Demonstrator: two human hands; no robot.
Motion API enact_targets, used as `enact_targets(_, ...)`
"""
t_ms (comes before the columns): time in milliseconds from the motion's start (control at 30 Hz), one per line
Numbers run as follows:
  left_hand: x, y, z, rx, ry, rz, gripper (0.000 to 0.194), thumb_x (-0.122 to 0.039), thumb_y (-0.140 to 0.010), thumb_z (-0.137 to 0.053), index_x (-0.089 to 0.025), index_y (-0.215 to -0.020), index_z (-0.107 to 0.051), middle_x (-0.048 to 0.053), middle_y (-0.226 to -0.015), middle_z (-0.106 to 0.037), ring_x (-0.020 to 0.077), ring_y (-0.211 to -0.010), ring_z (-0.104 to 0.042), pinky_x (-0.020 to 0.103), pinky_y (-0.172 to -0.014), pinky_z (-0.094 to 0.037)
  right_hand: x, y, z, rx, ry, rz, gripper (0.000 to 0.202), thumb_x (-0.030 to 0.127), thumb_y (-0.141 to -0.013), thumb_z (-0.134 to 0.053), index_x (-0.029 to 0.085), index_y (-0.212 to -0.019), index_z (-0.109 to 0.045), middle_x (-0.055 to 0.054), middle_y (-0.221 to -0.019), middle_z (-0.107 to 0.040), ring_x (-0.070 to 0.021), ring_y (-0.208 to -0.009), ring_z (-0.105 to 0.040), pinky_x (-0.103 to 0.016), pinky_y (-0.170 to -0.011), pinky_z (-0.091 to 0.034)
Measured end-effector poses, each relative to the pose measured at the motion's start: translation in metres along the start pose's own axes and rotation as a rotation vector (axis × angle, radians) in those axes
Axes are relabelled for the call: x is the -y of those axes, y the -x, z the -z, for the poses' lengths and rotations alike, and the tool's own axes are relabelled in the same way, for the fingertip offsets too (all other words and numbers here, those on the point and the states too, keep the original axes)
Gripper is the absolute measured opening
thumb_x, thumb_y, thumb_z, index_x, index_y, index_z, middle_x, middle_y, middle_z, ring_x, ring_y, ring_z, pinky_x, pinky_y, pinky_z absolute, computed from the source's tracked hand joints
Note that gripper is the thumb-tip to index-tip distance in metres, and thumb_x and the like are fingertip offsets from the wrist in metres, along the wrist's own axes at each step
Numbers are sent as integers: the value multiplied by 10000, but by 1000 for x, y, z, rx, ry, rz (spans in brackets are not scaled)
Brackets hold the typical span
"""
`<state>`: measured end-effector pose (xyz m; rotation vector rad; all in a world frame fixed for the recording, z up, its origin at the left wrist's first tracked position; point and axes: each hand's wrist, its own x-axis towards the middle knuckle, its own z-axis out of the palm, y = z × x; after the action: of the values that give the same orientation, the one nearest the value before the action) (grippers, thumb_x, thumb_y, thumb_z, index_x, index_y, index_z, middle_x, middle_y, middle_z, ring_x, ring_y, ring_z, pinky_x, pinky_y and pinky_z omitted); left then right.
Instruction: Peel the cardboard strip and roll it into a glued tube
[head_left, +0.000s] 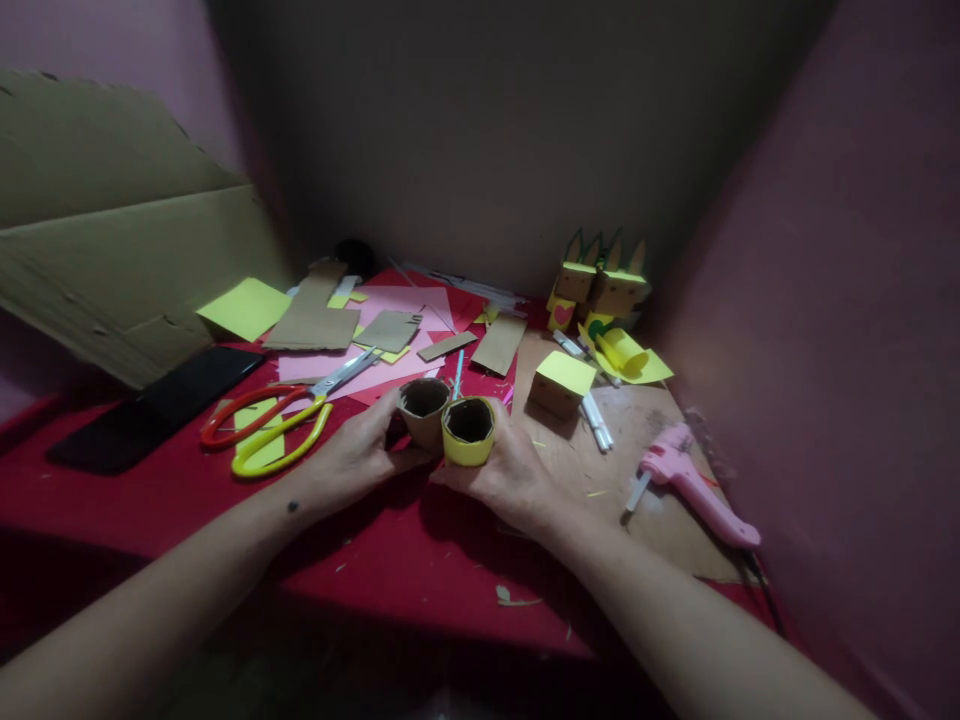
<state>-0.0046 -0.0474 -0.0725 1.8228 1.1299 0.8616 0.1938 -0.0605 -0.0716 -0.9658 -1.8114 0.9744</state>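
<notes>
My left hand (pixel 367 445) is wrapped round a brown cardboard tube (pixel 426 425), its open end facing up. In my right hand (pixel 514 475) is a second tube with a yellow band (pixel 469 450) round its outside, also open at the top. The two tubes are side by side, about touching, near the middle of the red table. Scissors (pixel 262 430) with red and yellow handles lie beyond my left hand, blades pointing away. A small cardboard box with a yellow top (pixel 566 375) sits beyond my right hand.
A black phone-like slab (pixel 157 405) and a big cardboard sheet (pixel 150 270) are at the left. Right of my right hand, a pink glue gun (pixel 697 485) rests on a brown board (pixel 622 530). Cardboard figures (pixel 600 285) stand at the back right. Paper and cardboard scraps (pixel 499 345) lie behind the tubes.
</notes>
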Motion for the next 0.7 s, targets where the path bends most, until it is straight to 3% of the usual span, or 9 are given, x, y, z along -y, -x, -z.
enact_targets(200,2,-1,0,-10,-68,-27,493,-367,-754,-714,-220,-1167,-488,74,-1107,-662,296,-1020,-633,454,-879,-521,11,1,-1,-31,-53,-90,513,293,-569,-808,204,-973,-503,-35,-959,-588,-211,-851,-575,-390,-770,-500)
enact_targets(433,1,0,1,-20,-72,-50,468,-316,-727,-720,-195,-1128,-511,104,-1145,-644,319,-1085,-603,476,-929,-495,18,1,5,-41,-125,-66,462,179,-599,-691,213,-1028,-522,-6,-943,-613,-198,-876,-599,-376,-815,-499)
enact_targets(600,-5,3,4,-11,27,-18,620,-315,-721,-737,-217,-1259,-443,93,-1223,-618,315,-1151,-582,454,-967,-487,15,-1,11,-219,-261,-95,555,276,-593,-794,216,-1070,-519,-22,-975,-627,-208,-899,-614,-380,-842,-503)
enact_targets(700,-8,9,8,-150,-6,-65,625,-318,-764,-709,-228,-1310,-417,97,-1261,-576,302,-1180,-552,450,-1010,-455,14,-4,14,-334,-575,-180,643,341,-617,-805,265,-1156,-463,5,-912,-636,-185,-781,-626,-339,-711,-539)
